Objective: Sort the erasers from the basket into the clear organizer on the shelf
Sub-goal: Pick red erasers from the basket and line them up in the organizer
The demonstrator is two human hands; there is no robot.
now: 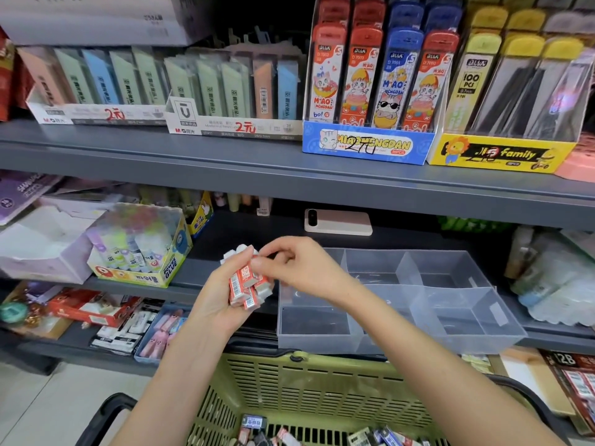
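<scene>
At the centre of the frame the left hand (219,294) is clenched round a bundle of erasers (246,284) in red and white sleeves, held upright like a fan of cards. This looks like a way of keeping a whole batch ready close to where it is going, so that pieces can be taken off one by one. The right hand (299,268) reaches across from the lower right and pinches the top of the bundle with thumb and fingertips, most likely to draw out a single eraser; how many it has hold of is hard to tell.

Just right of both hands, the clear organizer (450,317) sits at the front edge of the shelf (244,239), within easy reach. Its dividers form several compartments, and nothing shows inside any of them, so the sorting seems barely begun.

Along the bottom of the frame the green basket (306,381) stands directly below the organizer, with loose erasers (370,437) of mixed sleeves on its floor.

Farther back on the same shelf a phone (338,222) lies flat, and at centre left a box of glue sticks (141,249) stands well apart from the organizer
</scene>
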